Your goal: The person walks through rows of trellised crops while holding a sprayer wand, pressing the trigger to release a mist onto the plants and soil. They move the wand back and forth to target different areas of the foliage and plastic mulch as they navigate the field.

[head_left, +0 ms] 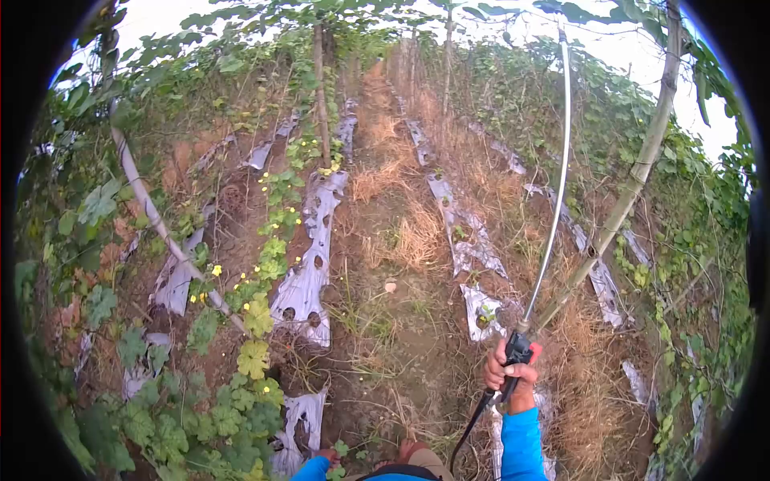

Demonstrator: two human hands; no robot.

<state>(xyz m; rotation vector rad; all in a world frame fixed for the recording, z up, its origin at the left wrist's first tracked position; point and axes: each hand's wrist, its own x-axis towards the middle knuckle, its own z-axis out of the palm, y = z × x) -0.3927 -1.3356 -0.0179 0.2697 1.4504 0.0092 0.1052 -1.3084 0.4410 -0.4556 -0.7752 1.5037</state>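
Note:
My right hand (512, 375) is wrapped round the black handle of a sprayer wand (559, 180), which has a red part by the thumb. The wand's long, slightly curved metal tube rises upright, its tip up among the leaves at the top. From the handle a black hose (468, 433) runs down toward my body. Low in the picture, beside my body, my left hand (330, 457) shows only in part below a blue sleeve. Small green leaves are close to it, and its fingers are too hidden to read.
A dirt path (393, 313) with dry grass runs ahead between strips of torn plastic mulch (309, 272). Leaning wooden poles stand on the left (148, 204) and right (634, 180). Climbing vines with yellow flowers (269, 240) line the left side, and foliage hangs overhead.

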